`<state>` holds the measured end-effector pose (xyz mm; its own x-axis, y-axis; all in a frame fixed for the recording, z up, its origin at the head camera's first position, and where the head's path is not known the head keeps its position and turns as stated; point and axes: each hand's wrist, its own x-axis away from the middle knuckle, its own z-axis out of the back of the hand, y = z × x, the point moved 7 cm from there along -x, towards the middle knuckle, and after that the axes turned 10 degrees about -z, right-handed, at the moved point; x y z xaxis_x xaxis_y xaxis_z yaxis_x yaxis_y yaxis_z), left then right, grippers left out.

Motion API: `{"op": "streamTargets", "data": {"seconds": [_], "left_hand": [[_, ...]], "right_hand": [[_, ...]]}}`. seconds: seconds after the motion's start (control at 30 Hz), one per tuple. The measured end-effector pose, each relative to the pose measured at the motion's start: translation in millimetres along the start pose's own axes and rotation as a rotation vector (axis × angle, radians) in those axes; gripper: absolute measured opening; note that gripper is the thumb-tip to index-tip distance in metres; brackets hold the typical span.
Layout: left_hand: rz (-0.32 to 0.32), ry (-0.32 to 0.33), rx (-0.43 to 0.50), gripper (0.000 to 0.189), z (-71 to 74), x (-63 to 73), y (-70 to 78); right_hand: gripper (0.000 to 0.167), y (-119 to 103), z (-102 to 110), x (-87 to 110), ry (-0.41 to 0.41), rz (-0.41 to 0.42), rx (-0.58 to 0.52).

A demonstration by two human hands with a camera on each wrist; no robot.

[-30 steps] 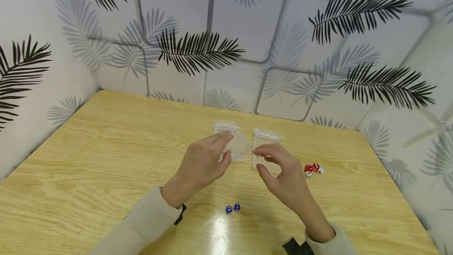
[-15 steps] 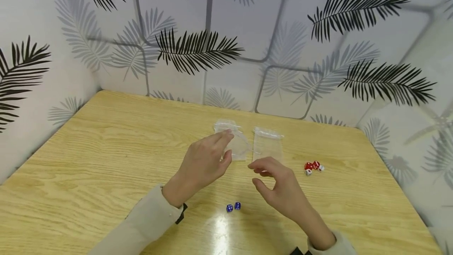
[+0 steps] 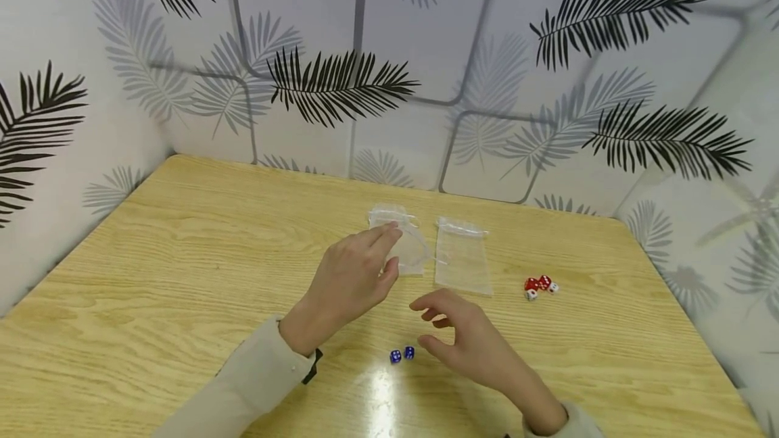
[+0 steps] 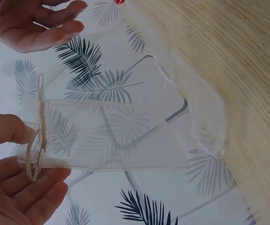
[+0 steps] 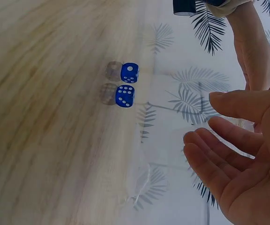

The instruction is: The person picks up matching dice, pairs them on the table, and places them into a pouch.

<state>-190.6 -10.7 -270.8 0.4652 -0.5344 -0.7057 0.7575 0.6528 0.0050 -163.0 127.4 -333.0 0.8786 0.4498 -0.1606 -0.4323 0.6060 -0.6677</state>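
My left hand (image 3: 353,272) holds a small sheer white drawstring pouch (image 4: 92,129) near its corded mouth, between thumb and fingers. The pouch hangs down from the grip. Its lower part shows past my fingers in the head view. My right hand (image 3: 475,343) hovers over the table with relaxed fingers and nothing between them, just right of two blue dice (image 3: 396,356). In the right wrist view these dice (image 5: 125,96) stand side by side on the wood, white pips showing, apart from my fingertips.
Another sheer pouch (image 3: 462,259) lies flat on the table (image 3: 201,249), right of the held one. Red dice (image 3: 532,284) and white dice (image 3: 531,295) sit clustered farther right. A leaf-patterned wall covering (image 3: 414,147) rises behind the table.
My right hand has moved from over the right-hand pouch toward the front and left, close to the blue dice. That pouch now shows fully. My left hand has stayed put with its pouch.
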Motion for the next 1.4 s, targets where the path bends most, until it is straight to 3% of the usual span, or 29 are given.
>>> {"op": "streamTargets", "data": {"seconds": [0.23,0.93,1.4], "left_hand": [[-0.002,0.000,-0.015,0.029,1.3,0.2,-0.7],[-0.008,-0.027,-0.020,0.030,-1.2,0.0,0.9],[0.002,-0.036,-0.004,0.031,-1.3,0.9,0.1]], "right_hand": [[0.037,6,-16,-1.4,-0.135,-0.065,-0.030],[0.032,24,-32,-0.6,-0.225,-0.141,-0.018],[0.023,26,-39,-4.6,-0.249,-0.141,-0.020]]}}
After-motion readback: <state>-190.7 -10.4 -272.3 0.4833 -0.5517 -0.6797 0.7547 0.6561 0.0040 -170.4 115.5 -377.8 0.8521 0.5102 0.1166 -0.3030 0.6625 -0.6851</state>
